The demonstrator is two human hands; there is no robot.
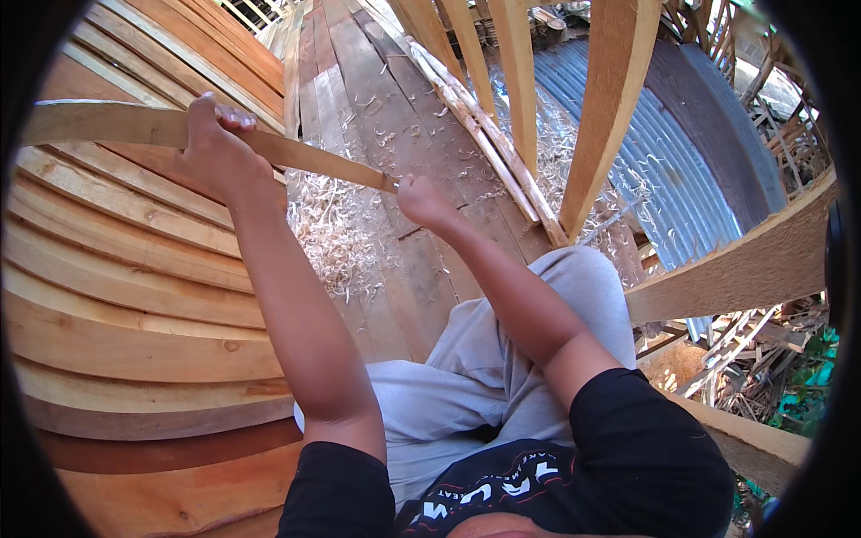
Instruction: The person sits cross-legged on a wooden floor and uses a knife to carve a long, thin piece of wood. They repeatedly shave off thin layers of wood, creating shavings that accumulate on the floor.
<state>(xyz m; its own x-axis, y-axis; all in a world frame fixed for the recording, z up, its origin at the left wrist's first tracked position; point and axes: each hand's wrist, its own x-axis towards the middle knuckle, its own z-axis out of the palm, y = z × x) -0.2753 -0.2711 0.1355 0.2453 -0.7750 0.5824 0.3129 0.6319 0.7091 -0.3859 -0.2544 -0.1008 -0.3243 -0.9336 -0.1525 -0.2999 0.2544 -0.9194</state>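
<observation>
A long, flat wooden strip (309,157) crosses from the far left to the middle of the view, seeming to bend toward the rim. My left hand (215,148) is wrapped around it, fingers curled over its upper edge. At the strip's right end my right hand (426,202) is closed, its thumb side close to the tip. A small dark or shiny bit shows between the strip's end and the fingers, too small to name. Whether the right hand grips the strip itself or that bit is hidden.
Stacked boards (134,341) fill the left side. Curled wood shavings (332,238) lie on the plank floor (413,260) ahead. Upright wooden posts (619,99) and pale poles (489,134) stand at the right, with corrugated metal sheets (664,170) beyond. A thick beam (744,255) lies close to my right.
</observation>
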